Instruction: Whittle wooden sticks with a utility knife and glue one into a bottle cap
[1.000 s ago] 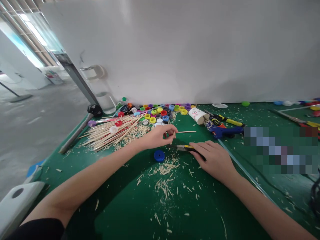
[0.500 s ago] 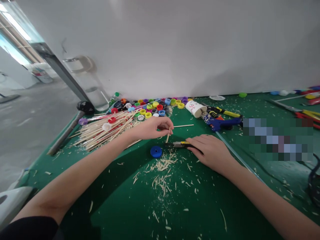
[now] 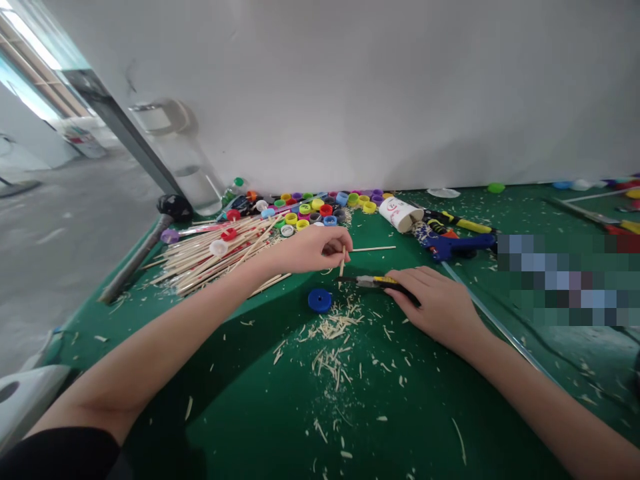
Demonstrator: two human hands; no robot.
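Note:
My left hand (image 3: 320,250) pinches a short wooden stick (image 3: 342,268) between thumb and fingers, its lower end pointing down at the table. My right hand (image 3: 433,293) is wrapped around a yellow and black utility knife (image 3: 370,281), blade toward the left. The blade lies at the stick's lower end; whether it touches the wood I cannot tell. Just below the blade is a blue bottle cap (image 3: 320,301) with a small hole in its middle. Wood shavings (image 3: 337,327) are scattered around and in front of the cap. Another thin stick (image 3: 375,249) lies behind my left hand.
Bundled wooden sticks (image 3: 210,260) lie at the left, with colourful bottle caps (image 3: 303,209) behind. A paper cup (image 3: 400,215) on its side and a blue glue gun (image 3: 450,247) lie at the back right. A hammer (image 3: 137,257) rests along the left edge.
The view has shifted slightly, so everything sits a little further right. The stick stands slightly more upright, and the knife blade is a little higher against it. Both hands keep their holds.

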